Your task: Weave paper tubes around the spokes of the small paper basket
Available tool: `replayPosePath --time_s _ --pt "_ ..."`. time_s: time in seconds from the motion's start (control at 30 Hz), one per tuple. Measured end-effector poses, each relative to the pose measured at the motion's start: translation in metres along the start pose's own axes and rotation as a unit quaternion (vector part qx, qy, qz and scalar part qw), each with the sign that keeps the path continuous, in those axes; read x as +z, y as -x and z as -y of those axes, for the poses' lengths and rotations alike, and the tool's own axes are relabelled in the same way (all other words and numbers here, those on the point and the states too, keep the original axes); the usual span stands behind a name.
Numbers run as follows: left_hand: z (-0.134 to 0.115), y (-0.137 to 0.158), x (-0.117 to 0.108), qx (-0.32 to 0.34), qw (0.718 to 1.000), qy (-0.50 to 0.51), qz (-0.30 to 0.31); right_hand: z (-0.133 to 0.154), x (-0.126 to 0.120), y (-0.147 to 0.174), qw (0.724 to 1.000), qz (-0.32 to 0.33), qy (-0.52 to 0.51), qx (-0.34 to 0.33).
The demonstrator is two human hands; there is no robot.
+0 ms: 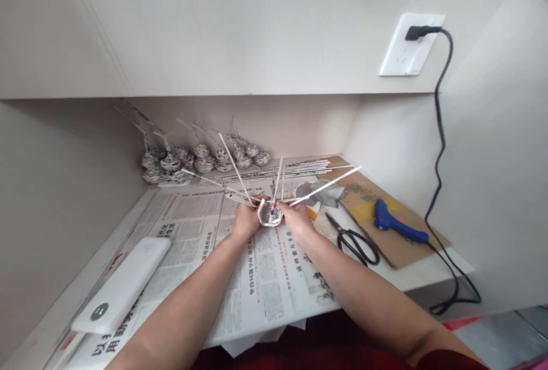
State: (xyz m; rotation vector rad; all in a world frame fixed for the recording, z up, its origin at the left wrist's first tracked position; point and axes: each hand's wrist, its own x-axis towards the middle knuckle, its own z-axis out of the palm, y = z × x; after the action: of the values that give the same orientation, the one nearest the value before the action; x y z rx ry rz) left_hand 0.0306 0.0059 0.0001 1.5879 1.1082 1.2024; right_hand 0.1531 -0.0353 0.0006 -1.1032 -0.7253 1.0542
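Note:
Between my two hands is a small round basket woven from rolled paper (270, 221), its white paper sticks (234, 164) fanning out away from me. My left hand (247, 218) is closed on the left side of the weave, and my right hand (295, 218) grips the right side near the base of the sticks. Some fingertips are hidden behind the basket and sticks. Something small and pink shows inside the weave. Newspaper sheets (192, 244) lie underneath on the table.
Several woven paper gourds (205, 159) stand at the back left, beside loose paper sticks (299, 169). On the right are black scissors (357, 244), a blue glue gun (396, 222) and cardboard (394, 253). A white power bank (124, 284) lies left. A cord (439, 147) runs from the socket (411, 50).

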Motion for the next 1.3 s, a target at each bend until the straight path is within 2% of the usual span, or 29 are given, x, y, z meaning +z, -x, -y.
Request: replayPosePath --time_s 0.13,0.27,0.33,0.5,0.57,0.67,0.77,0.87,0.97,1.03,1.17,1.3 --pt "0.002 -0.002 -0.003 -0.006 0.999 -0.017 0.038 -0.004 -0.003 -0.003 0.997 -0.004 0.06 -0.04" --pt "-0.003 -0.003 -0.008 -0.023 0.994 -0.008 0.109 -0.013 -0.007 -0.011 0.991 0.007 0.112 -0.076" --pt "-0.006 -0.002 -0.009 -0.039 0.995 -0.021 0.095 -0.014 -0.008 -0.012 0.985 0.004 0.148 -0.091" --pt "-0.011 0.003 -0.006 -0.046 0.993 -0.105 -0.001 -0.005 -0.005 0.0 0.949 -0.008 0.281 -0.145" --pt "-0.012 0.004 -0.004 -0.061 0.995 -0.082 0.001 -0.003 -0.005 0.002 0.939 -0.008 0.306 -0.155" --pt "-0.017 0.003 -0.011 -0.116 0.989 0.051 0.079 -0.003 -0.009 -0.004 0.949 -0.01 0.281 -0.141" --pt "-0.024 -0.001 -0.031 -0.178 0.933 0.18 0.255 -0.003 -0.016 -0.014 0.967 -0.022 0.228 -0.114" --pt "-0.025 -0.006 -0.052 -0.19 0.91 0.218 0.299 -0.001 -0.021 -0.021 0.977 -0.022 0.197 -0.084" --pt "-0.019 -0.011 -0.058 -0.179 0.929 0.219 0.238 -0.001 -0.021 -0.02 0.976 0.001 0.204 -0.079" --pt "-0.015 -0.012 -0.054 -0.182 0.941 0.196 0.208 -0.001 -0.02 -0.017 0.965 0.012 0.243 -0.101" --pt "-0.01 -0.012 -0.044 -0.186 0.955 0.13 0.193 0.004 -0.016 -0.008 0.929 0.016 0.335 -0.157" --pt "-0.007 -0.012 -0.04 -0.144 0.964 0.122 0.187 0.011 -0.012 0.001 0.904 0.024 0.379 -0.195"
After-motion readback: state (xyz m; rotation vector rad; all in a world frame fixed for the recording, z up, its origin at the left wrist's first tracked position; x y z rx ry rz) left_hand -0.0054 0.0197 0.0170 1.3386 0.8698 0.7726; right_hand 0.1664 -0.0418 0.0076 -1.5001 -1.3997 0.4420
